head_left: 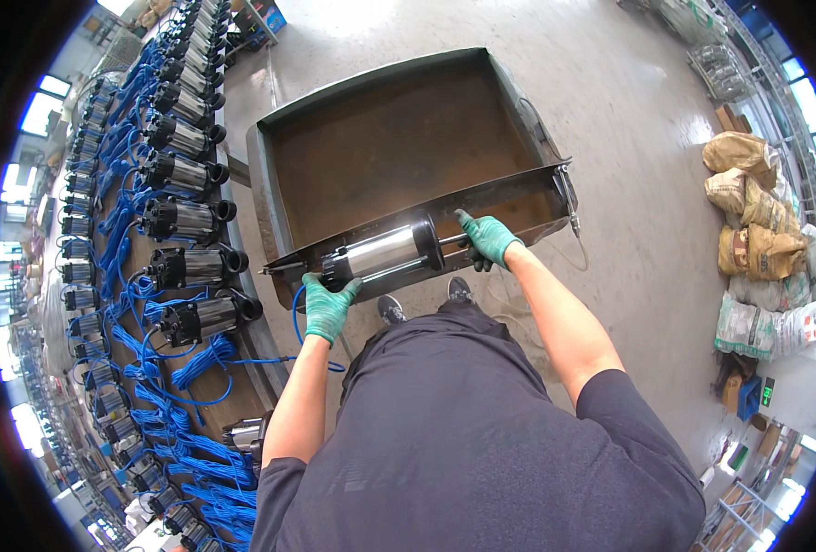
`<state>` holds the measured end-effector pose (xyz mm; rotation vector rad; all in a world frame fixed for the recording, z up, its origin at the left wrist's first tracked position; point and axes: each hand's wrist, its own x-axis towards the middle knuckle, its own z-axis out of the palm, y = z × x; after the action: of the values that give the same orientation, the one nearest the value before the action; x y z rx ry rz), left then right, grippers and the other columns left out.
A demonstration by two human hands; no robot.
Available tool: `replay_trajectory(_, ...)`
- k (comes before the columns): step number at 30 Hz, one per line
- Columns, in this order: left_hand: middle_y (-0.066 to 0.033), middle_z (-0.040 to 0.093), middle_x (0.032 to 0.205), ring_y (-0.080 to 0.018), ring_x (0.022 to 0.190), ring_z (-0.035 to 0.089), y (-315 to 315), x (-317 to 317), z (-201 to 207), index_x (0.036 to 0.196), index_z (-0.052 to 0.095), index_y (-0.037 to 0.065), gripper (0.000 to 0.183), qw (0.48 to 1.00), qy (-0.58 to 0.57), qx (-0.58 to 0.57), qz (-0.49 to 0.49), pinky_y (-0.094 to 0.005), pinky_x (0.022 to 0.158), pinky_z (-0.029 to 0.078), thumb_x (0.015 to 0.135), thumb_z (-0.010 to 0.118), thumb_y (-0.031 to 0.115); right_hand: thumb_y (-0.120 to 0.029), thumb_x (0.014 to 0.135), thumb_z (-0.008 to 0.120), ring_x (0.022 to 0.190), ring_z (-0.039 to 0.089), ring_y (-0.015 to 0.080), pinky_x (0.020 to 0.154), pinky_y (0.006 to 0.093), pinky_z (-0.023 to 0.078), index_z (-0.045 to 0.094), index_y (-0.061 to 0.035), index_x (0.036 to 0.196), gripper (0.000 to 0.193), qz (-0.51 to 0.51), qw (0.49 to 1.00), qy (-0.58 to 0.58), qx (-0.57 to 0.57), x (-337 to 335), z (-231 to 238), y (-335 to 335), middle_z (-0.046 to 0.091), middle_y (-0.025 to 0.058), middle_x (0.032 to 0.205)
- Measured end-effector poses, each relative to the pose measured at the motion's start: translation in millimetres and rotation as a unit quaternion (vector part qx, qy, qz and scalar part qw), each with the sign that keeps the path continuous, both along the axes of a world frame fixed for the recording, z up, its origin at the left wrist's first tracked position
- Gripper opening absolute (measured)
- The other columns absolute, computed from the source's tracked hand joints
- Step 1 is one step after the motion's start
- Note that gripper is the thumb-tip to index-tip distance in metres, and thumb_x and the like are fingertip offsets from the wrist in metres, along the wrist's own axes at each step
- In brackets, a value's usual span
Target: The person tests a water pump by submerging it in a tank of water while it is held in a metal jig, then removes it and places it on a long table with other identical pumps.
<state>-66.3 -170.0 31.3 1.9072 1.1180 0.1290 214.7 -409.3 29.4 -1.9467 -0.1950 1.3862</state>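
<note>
Silver pump [380, 252] extends rightward from the left hand [328, 307].

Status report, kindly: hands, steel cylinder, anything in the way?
Left hand on left end of steel cylinder; right hand near right end. Cylinder over metal tray. Blue cable beside left hand, nothing visibly blocking.

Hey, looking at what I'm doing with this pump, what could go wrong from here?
The silver pump lies on its side at the near edge of the metal tank, so it might roll toward your shoes. The blue cable looping beside your left hand could snag. Your right hand, near the black rod, might get pinched if that shifts.
</note>
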Motion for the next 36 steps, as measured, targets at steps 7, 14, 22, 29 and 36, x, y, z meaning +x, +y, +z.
replay_trajectory(7, -0.0128, 0.064, 0.104, -0.0205, 0.09, 0.059, 3, -1, -8, 0.122, 0.042, -0.001, 0.073, 1.0, -0.024, 0.01, -0.005, -0.0358, 0.085, 0.054, 0.078, 0.097, 0.021, -0.045, 0.111, 0.044, 0.069, 0.067, 0.0288, 0.06, 0.0416, 0.054, 0.065, -0.0004, 0.117, 0.05, 0.077, 0.971, -0.22, 0.051, -1, -48, -7, 0.069, 0.0164, 0.085)
replay_trajectory(14, -0.0141, 0.065, 0.109, -0.0222, 0.096, 0.062, 2, -2, -6, 0.123, 0.045, -0.001, 0.07, 1.0, -0.025, -0.015, -0.001, -0.0363, 0.088, 0.053, 0.081, 0.095, 0.024, -0.044, 0.106, 0.064, 0.091, 0.075, 0.0301, 0.069, 0.0356, 0.06, 0.054, -0.0008, 0.135, 0.053, -0.092, 0.955, 0.208, 0.191, 6, -21, -34, 0.072, 0.0176, 0.1)
replay_trajectory(22, -0.0152, 0.066, 0.112, -0.0233, 0.098, 0.063, 0, 0, 5, 0.123, 0.045, -0.002, 0.071, 0.999, -0.019, -0.026, 0.0, -0.037, 0.088, 0.053, 0.081, 0.095, 0.025, -0.066, 0.103, 0.055, 0.047, 0.053, 0.0187, 0.047, 0.0368, 0.044, 0.072, 0.0043, 0.095, 0.073, -0.002, 1.0, 0.012, 0.001, 7, 3, -6, 0.057, 0.0072, 0.06)
replay_trajectory(29, -0.0149, 0.066, 0.11, -0.0229, 0.097, 0.063, 1, -1, -2, 0.124, 0.044, -0.003, 0.071, 1.0, -0.006, -0.002, -0.002, -0.037, 0.09, 0.053, 0.081, 0.095, 0.023, -0.022, 0.105, 0.052, 0.109, 0.068, 0.0432, 0.096, 0.0482, 0.054, 0.071, -0.0026, 0.118, 0.03, 0.088, 0.926, -0.35, 0.111, -6, -15, -11, 0.073, 0.0222, 0.112)
replay_trajectory(36, -0.0181, 0.067, 0.114, -0.0244, 0.101, 0.063, 7, -5, -21, 0.127, 0.043, -0.006, 0.079, 0.999, -0.031, -0.015, -0.003, -0.038, 0.095, 0.053, 0.077, 0.097, 0.025, -0.021, 0.1, 0.066, 0.111, 0.069, 0.0353, 0.096, 0.0414, 0.055, 0.069, -0.0065, 0.128, 0.032, 0.18, 0.868, -0.411, 0.211, 2, -20, -42, 0.07, 0.0182, 0.124)
